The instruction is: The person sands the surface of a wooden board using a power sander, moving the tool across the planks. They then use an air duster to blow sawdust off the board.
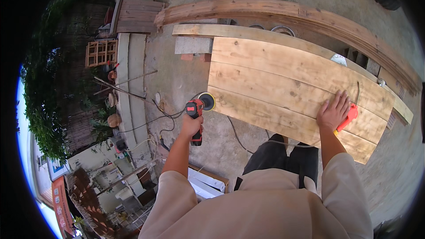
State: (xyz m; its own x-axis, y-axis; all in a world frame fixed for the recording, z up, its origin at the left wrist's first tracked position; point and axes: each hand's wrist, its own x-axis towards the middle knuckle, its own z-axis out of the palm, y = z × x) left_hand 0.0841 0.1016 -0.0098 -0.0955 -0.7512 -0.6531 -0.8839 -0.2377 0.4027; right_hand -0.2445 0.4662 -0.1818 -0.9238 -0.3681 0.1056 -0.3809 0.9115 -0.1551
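My left hand (pixel 191 125) grips a red and black cordless drill (pixel 197 110) by its handle. A round pad (pixel 208 101) with a yellow rim sits on the drill's front, at the near left corner of a wooden panel (pixel 265 73). Whether the pad touches the panel's edge I cannot tell. The panel consists of several pale, knotty boards laid side by side. My right hand (pixel 333 111) lies flat on it towards the right, fingers spread. Right beside that hand is a red air blow gun (pixel 348 118) with a thin metal nozzle, lying on the boards.
Beyond the panel lie a loose timber beam (pixel 239 33) and a stack of long brown planks (pixel 265 9). A concrete block (pixel 193 45) supports the beam's left end. Dark cables (pixel 146 124) trail over the concrete floor at left. A long cardboard box (pixel 209 179) lies near my left side.
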